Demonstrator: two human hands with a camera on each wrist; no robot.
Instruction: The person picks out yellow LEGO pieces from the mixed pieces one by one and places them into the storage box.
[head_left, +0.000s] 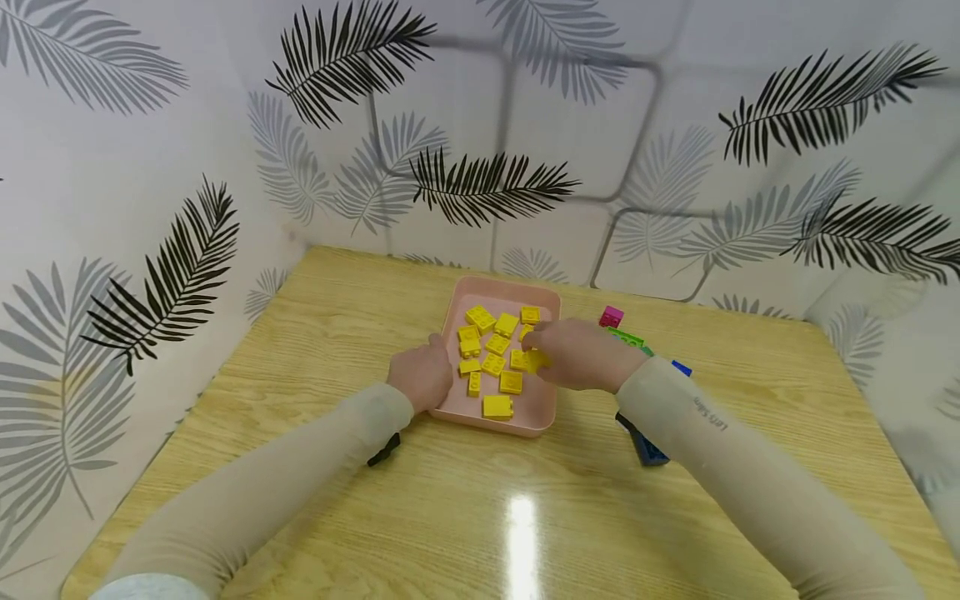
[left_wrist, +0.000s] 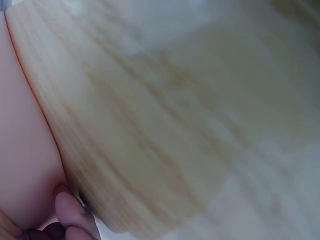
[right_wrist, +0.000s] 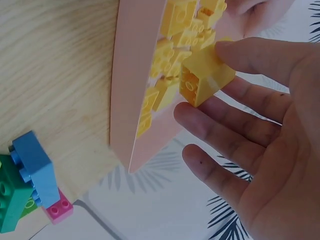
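A shallow pink tray (head_left: 491,425) stands on the table with several yellow toy bricks (head_left: 497,343) lying loose in it. At its left wall my left hand (head_left: 422,375) grips the rim; the left wrist view shows curled fingertips (left_wrist: 75,212) against the outside of the pink wall. Over the tray's right side, my right hand (head_left: 587,354) holds a yellow brick (right_wrist: 206,74) between thumb and fingers. That brick is tilted above the others, its hollow underside showing in the right wrist view. The two lower fingers (right_wrist: 215,167) are spread away from it.
Right of the tray lie a magenta brick (head_left: 611,317), a light green brick (head_left: 626,337) and a blue brick (head_left: 681,367). A dark blue piece (head_left: 649,450) sits partly under the right forearm. The patterned wall covering (head_left: 495,242) rises behind the table.
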